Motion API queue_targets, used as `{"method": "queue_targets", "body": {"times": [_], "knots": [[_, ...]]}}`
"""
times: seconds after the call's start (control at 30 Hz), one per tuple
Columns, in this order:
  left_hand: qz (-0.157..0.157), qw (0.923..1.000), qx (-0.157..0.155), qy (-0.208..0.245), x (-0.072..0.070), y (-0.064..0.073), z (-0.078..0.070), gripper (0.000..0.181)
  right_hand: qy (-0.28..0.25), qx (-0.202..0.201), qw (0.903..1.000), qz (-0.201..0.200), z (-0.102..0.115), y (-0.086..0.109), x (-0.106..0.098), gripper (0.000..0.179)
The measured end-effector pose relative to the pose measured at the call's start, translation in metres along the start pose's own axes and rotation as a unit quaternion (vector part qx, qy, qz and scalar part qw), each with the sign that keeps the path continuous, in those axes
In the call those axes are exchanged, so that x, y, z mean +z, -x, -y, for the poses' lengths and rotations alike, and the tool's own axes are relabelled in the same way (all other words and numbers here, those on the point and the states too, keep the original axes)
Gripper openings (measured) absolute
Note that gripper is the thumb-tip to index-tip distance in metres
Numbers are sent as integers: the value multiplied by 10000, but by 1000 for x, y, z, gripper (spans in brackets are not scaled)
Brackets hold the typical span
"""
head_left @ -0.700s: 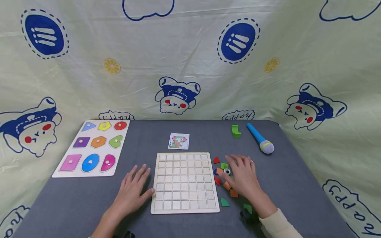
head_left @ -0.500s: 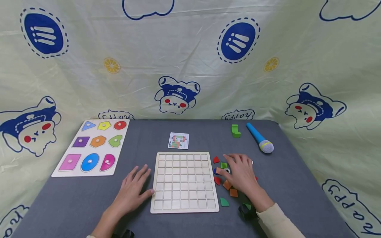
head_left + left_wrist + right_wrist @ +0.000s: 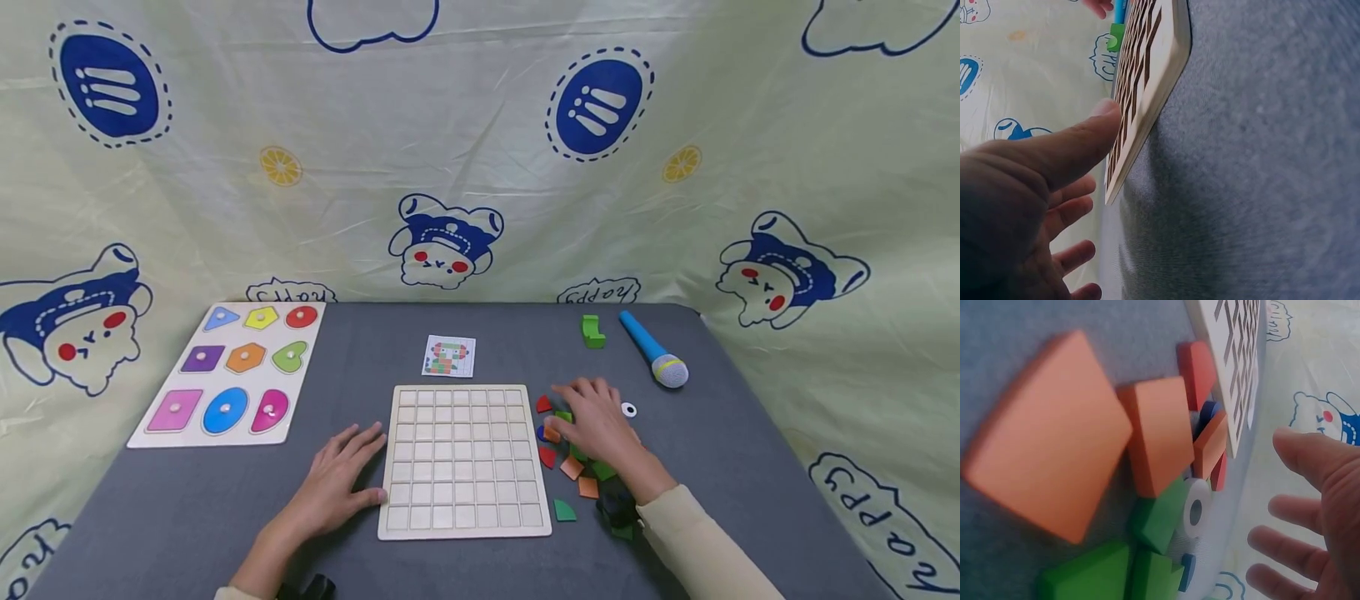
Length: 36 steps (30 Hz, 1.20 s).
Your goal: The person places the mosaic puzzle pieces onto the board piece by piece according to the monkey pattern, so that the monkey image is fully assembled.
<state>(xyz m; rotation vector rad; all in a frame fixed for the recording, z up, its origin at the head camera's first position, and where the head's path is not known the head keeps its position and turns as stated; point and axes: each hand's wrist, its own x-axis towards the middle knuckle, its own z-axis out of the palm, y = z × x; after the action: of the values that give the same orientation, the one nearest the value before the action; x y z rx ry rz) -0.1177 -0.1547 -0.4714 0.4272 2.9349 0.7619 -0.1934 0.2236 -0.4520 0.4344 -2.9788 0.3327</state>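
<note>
- Blocks are on the table, in a loose scatter just off the board's right side. Mostly orange, green and red, w/ a bit of blue; rt wrist view has several touching or nearly, can't tell if any overlap.
- Handling, IMO: small, light, stiff, prob smooth-faced, not fragile. Can't tell wood vs plastic. They lie mostly flat, so pinch opp. side edges w/ thumb + a fingertip; fingers on the top face would prob just slide.
- White ring sits a bit apart, past the rt hand. Rounder, so might skid; I'd grab it by the outer rim.
- Rt hand is over the blocks, fingers loosely spread, holding nothing AFAICT. Can't tell if a fingertip touches one.
- Board: pale, gridded, flat on the table btwn the hands. Looks thin + rigid, prob fairly light, so it could slip on the cloth top; best held by the rim.
- L hand: relaxed, fingers apart, thumb at the board's L edge. Touching or v. close, can't tell. Not gripping.
- Card w/ a colored pattern lies just beyond the board.
- Further out: green piece + mic far rt, knob puzzle far L, printed curtain behind.
</note>
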Motion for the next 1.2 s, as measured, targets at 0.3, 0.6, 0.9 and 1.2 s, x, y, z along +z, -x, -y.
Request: {"method": "queue_targets", "body": {"times": [0.3, 0.6, 0.9, 1.2], "knots": [[124, 9989, 253, 370, 1, -3, 4, 74, 48, -136, 9996, 248, -6, -14, 5, 44], [347, 9971, 475, 477, 2, -4, 8, 76, -125, -99, 9978, 640, -11, -25, 9, 38], [546, 9940, 631, 705, 3, -7, 12, 79, -110, -28, 9968, 794, -15, -29, 13, 35], [511, 9938, 724, 669, 4, -7, 15, 79, -161, -70, 9974, 700, -18, -29, 16, 31]]}}
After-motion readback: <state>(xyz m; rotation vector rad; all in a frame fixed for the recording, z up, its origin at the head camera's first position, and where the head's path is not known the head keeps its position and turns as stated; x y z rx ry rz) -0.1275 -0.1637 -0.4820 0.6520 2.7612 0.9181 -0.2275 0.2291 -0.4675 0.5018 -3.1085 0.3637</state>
